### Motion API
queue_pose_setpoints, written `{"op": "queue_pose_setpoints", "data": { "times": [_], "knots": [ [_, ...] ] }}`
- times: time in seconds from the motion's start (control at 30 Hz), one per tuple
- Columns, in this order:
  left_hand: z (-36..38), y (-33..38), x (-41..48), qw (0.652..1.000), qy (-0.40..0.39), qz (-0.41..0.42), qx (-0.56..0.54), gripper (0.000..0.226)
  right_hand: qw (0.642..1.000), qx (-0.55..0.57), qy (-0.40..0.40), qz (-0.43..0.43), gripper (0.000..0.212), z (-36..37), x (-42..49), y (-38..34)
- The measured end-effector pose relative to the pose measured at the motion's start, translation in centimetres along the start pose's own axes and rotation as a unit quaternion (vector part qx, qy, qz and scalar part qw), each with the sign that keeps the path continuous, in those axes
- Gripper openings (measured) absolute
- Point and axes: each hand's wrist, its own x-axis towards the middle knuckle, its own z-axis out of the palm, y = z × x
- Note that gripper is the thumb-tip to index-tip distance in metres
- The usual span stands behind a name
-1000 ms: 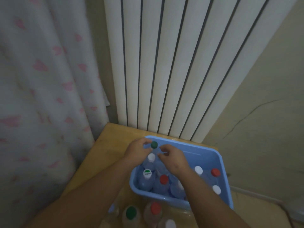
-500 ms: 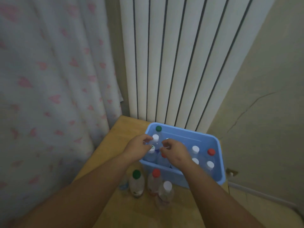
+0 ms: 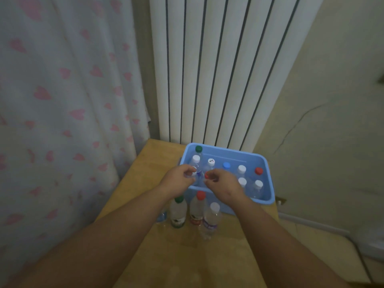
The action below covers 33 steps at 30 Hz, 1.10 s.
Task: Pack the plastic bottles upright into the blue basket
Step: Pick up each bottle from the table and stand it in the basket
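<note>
While the head view is the only one on file, it records the change plainly: a second ago both your hands were closed round the green-capped bottle [image 3: 198, 149]. Now it stands upright and unheld in the basket corner farthest beyond your left hand [image 3: 178, 179].

- Left hand: drawn back toward you, over the basket's near side. Thumb and forefinger pinch the near white-capped bottle [image 3: 193, 174] at its cap.
- Right hand [image 3: 223, 185]: just beside the left, not touching it. The fingers curl at a red cap [image 3: 206, 176] at their tips; whether they grip it or only touch it cannot be told.
- Blue basket [image 3: 269, 179]: on the counter [image 3: 197, 256], beyond both wrists. More capped bottles stand upright beyond and to the right of your right hand, among them a blue-capped bottle [image 3: 226, 165].
- Outstanding: three bottles upright on the counter, on your side of the basket between your forearms. They are the green-capped counter bottle [image 3: 177, 213], the red-capped counter bottle [image 3: 196, 210] and the white-capped counter bottle [image 3: 211, 221].

Assessment: one more placement is complete and upright. Your hands now look to be straightening the near bottles, probably to make room. At least three remain to pack, and open floor shows along the far wall beyond your right hand.
</note>
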Motion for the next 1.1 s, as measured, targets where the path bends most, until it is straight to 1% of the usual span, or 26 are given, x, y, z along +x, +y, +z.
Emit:
{"op": "queue_pose_setpoints", "data": {
  "times": [0.07, 0.2, 0.37, 0.57, 0.67, 0.8, 0.87, 0.97, 1.1],
  "knots": [
    [-0.4, -0.2, -0.7, 1.000, -0.007, 0.007, 0.000, 0.034, 1.000, 0.001, 0.008, 0.008, 0.034, 0.5, -1.0, -0.4],
    [-0.8, -0.8, -2.1, 0.999, -0.029, 0.021, 0.012, 0.033, 0.999, -0.013, 0.029, 0.032, 0.033, 1.3, -2.9, -0.9],
    [-0.5, -1.7, -3.7, 0.997, -0.070, 0.032, 0.018, 0.033, 0.995, -0.011, 0.049, 0.081, 0.035, 2.6, -5.1, 0.0],
    [0.9, -2.3, -4.6, 0.995, -0.100, 0.015, 0.011, 0.034, 0.994, -0.032, 0.012, 0.102, 0.038, 3.3, -6.2, 2.1],
    [1.5, -2.2, -4.7, 0.994, -0.111, 0.006, 0.011, 0.037, 0.994, -0.045, 0.004, 0.104, 0.045, 3.0, -5.9, 2.6],
    [2.2, -2.3, -4.7, 0.993, -0.117, -0.007, 0.015, 0.040, 0.994, -0.046, -0.040, 0.094, 0.055, 3.5, -5.3, 3.4],
    [2.4, -2.5, -4.7, 0.993, -0.116, -0.005, 0.014, 0.038, 0.993, -0.054, -0.061, 0.086, 0.054, 4.0, -5.0, 3.9],
    [2.6, -2.8, -4.7, 0.994, -0.107, -0.007, 0.020, 0.036, 0.989, -0.070, -0.090, 0.096, 0.058, 4.9, -4.8, 4.3],
    [2.5, -3.0, -4.8, 0.994, -0.103, -0.011, 0.025, 0.031, 0.990, -0.072, -0.082, 0.091, 0.051, 6.0, -4.7, 4.4]
  ]
}}
